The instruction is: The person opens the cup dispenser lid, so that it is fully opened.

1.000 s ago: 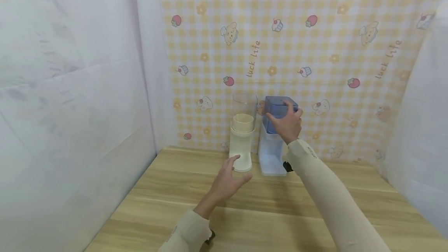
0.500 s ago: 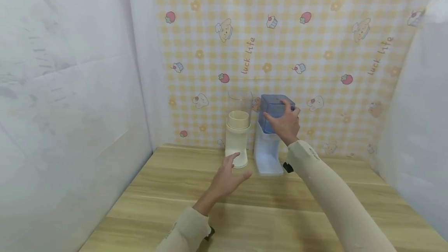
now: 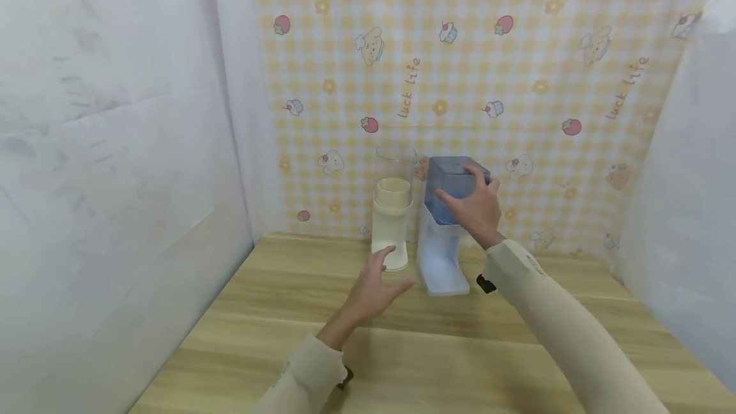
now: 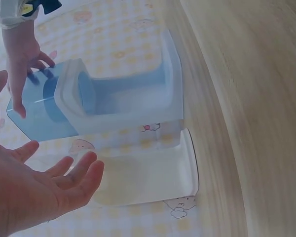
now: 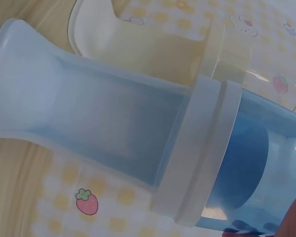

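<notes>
My right hand (image 3: 478, 211) grips the see-through blue square container (image 3: 445, 179), thumb on its left side and fingers over the top and right. The container sits on a white stand (image 3: 439, 260) with an open front and a flat foot. To its left is a similar cream stand (image 3: 390, 225), carrying a clear cylinder (image 3: 397, 157) around a cream ring. In front of this cream stand, my left hand (image 3: 368, 292) is held with fingers spread and nothing in it. The left wrist view shows its palm (image 4: 44, 200) beside both stands.
Both stands are at the back of a wood-grain table (image 3: 414, 369), close to a yellow checked cloth (image 3: 460, 75) with printed figures. White sheets (image 3: 149, 145) hang at the left and right sides.
The blue container and its white stand have come slightly forward, away from the cloth, along with my right hand. My left hand keeps nearly the same place. The head view has shifted a little.
</notes>
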`<state>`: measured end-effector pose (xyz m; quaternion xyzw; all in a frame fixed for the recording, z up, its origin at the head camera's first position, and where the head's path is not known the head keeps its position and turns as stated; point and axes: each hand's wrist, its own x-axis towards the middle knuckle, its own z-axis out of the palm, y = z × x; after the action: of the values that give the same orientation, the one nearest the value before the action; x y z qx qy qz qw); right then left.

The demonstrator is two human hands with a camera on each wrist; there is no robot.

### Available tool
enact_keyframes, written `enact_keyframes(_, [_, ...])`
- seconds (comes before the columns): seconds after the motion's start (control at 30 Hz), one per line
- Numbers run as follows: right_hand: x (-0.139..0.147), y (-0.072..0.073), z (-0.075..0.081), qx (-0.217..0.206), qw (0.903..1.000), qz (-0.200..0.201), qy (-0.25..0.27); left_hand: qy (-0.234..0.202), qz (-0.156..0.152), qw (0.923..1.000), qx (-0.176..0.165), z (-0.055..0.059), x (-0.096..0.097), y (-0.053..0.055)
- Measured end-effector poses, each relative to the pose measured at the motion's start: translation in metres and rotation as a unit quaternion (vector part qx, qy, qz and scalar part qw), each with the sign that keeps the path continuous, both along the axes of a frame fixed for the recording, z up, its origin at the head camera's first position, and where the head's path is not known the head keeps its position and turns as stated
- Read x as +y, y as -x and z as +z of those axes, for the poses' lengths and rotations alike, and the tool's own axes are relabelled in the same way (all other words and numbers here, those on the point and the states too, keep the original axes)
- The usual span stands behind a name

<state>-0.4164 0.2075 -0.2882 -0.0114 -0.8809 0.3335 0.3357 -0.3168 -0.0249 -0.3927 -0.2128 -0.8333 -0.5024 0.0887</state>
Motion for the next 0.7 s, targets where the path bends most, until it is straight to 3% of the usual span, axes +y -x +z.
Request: enact_keyframes(0.7, [0.003, -0.05, 0.002, 0.006, 0.9994, 0.031, -0.01, -0.003, -0.006, 0.9999, -0.014, 0.005, -0.007, -0.005])
